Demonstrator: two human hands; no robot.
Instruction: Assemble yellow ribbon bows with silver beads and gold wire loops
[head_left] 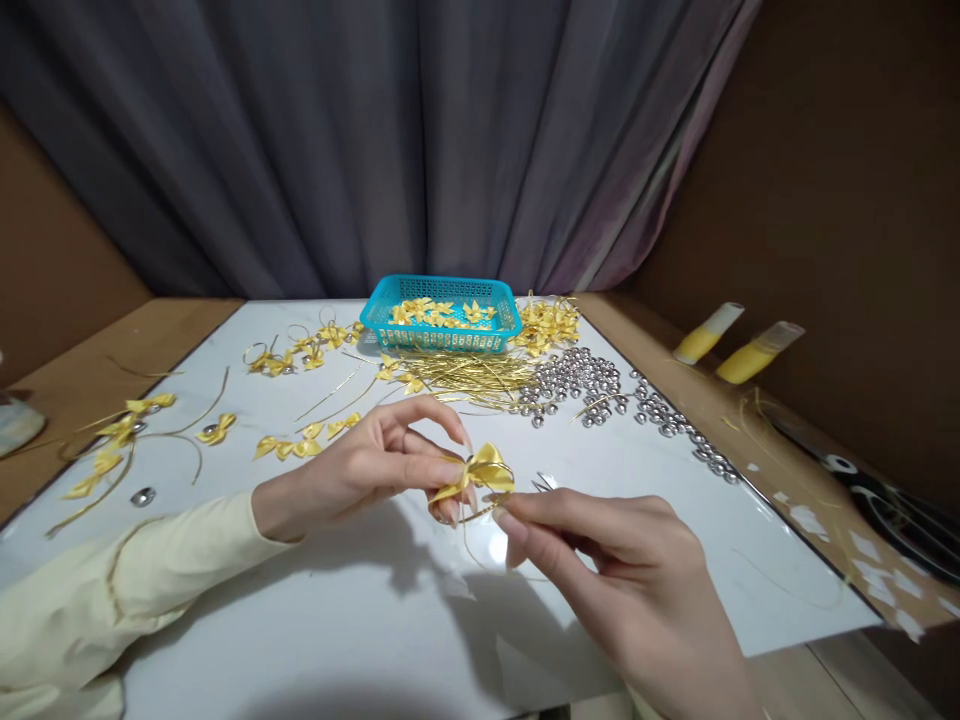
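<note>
A yellow satin ribbon bow [489,468] is pinched between the thumb and fingers of my left hand [397,455], above the middle of the white board. My right hand [607,560] is closed, thumb against forefinger, on a gold cord [478,514] that curves from beside the bow. Two thin pointed metal tips [541,484] show just above my right forefinger; the rest of that tool is hidden behind the hand. The bow's back and part of the cord are covered by my left fingers.
A teal basket [450,338] with yellow bows stands at the back. Gold cords [469,375] and silver metal pieces [577,380] lie before it. More bows [112,440] lie left. Yellow-filled tubes [757,355] and black-handled scissors [892,505] are at right.
</note>
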